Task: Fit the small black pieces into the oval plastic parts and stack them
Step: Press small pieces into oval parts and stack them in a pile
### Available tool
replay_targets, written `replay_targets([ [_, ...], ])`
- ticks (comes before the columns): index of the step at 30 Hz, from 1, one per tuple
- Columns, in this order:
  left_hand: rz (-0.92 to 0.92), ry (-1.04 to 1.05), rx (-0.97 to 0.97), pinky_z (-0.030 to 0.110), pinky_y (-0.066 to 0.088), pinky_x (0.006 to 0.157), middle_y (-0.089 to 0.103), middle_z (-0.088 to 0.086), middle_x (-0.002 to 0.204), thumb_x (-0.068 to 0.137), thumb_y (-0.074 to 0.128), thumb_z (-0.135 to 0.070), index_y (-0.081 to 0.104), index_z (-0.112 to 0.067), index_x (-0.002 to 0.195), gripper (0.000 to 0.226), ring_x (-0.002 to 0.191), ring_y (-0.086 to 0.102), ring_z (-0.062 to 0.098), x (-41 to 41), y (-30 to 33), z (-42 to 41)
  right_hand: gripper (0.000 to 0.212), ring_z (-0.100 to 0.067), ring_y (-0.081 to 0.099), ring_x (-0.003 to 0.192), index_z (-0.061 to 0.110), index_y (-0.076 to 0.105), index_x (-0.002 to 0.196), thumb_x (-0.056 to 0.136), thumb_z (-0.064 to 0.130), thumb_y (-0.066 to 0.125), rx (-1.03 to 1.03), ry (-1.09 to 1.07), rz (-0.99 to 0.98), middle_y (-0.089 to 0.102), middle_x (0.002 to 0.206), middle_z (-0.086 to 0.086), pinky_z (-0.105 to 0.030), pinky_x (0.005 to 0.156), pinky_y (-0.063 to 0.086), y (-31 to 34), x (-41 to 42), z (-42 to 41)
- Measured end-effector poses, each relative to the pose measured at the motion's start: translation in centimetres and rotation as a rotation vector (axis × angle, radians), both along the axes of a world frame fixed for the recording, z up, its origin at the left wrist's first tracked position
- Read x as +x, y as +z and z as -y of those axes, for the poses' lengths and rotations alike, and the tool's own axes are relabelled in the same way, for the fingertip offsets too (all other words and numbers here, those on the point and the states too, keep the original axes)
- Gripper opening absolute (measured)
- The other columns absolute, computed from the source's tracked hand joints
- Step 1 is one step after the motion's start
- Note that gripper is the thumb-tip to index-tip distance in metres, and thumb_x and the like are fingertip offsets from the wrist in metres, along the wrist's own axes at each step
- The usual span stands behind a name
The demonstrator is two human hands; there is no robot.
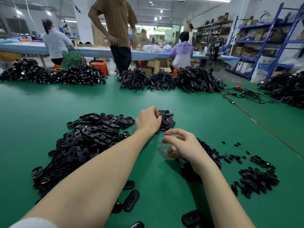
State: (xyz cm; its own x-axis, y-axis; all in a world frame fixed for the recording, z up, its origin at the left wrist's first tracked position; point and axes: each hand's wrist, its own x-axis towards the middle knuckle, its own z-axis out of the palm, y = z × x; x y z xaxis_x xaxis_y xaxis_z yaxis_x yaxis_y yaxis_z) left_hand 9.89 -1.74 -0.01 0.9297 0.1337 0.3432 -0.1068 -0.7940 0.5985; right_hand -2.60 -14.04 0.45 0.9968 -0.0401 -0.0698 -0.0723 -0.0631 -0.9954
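Note:
A big heap of black oval plastic parts (pixel 82 139) covers the green table (pixel 148 170) at my left. My left hand (pixel 148 120) reaches past it to a smaller stack of oval parts (pixel 167 120) and its curled fingers grip one part at the stack's top. My right hand (pixel 184 145) hovers nearer to me with loosely curled fingers and holds nothing. Small black pieces (pixel 256 178) lie scattered in a pile at my right, partly hidden under my right wrist.
Loose oval parts (pixel 130 200) lie near the front edge. Large bundles of black parts (pixel 164 81) line the table's far side, with cables (pixel 243 94) at the right. Several people work at a blue bench (pixel 102 51) beyond; blue shelving (pixel 266 43) stands at the right.

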Motion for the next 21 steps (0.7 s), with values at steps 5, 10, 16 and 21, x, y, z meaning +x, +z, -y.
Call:
replay_targets([
  [5, 0.01, -0.003, 0.046, 0.03, 0.035, 0.07, 0.062, -0.007, 0.086, 0.091, 0.063, -0.037, 0.061, -0.029, 0.09, 0.008, 0.089, 0.061, 0.023, 0.5, -0.6, 0.2, 0.009, -0.013, 0.056, 0.054, 0.014, 0.072, 0.101, 0.091, 0.013, 0.07, -0.008, 0.021, -0.016, 0.076, 0.09, -0.008, -0.034, 0.067, 0.059, -0.2, -0.1, 0.3],
  [10, 0.031, -0.028, -0.08, 0.028, 0.038, 0.071, 0.063, -0.008, 0.099, 0.091, 0.061, -0.039, 0.062, -0.027, 0.097, 0.013, 0.086, 0.055, 0.016, -2.4, -0.1, -0.9, 0.008, -0.013, 0.056, 0.055, 0.014, 0.071, 0.101, 0.093, 0.014, 0.069, -0.043, 0.041, -0.021, 0.077, 0.09, -0.005, -0.03, 0.064, 0.058, -0.2, -0.1, 0.4],
  [16, 0.008, -0.16, 0.097, 0.031, 0.047, 0.081, 0.065, -0.011, 0.105, 0.092, 0.058, -0.031, 0.065, -0.032, 0.101, 0.011, 0.099, 0.059, 0.017, -9.2, -0.4, -3.8, 0.003, -0.011, 0.058, 0.054, 0.017, 0.073, 0.095, 0.093, 0.018, 0.069, -0.112, 0.051, -0.001, 0.078, 0.089, -0.003, -0.028, 0.061, 0.058, -0.2, 0.1, 0.3],
  [21, -0.173, -0.052, 0.577, 0.039, 0.032, 0.111, 0.037, 0.012, 0.152, 0.097, 0.05, -0.019, 0.041, -0.01, 0.14, 0.045, 0.142, 0.031, 0.029, -9.9, -0.5, -6.1, 0.004, -0.013, 0.061, 0.057, 0.017, 0.072, 0.094, 0.094, 0.02, 0.07, -0.165, 0.104, -0.02, 0.078, 0.087, -0.002, -0.025, 0.058, 0.055, -0.4, -0.1, -0.2],
])
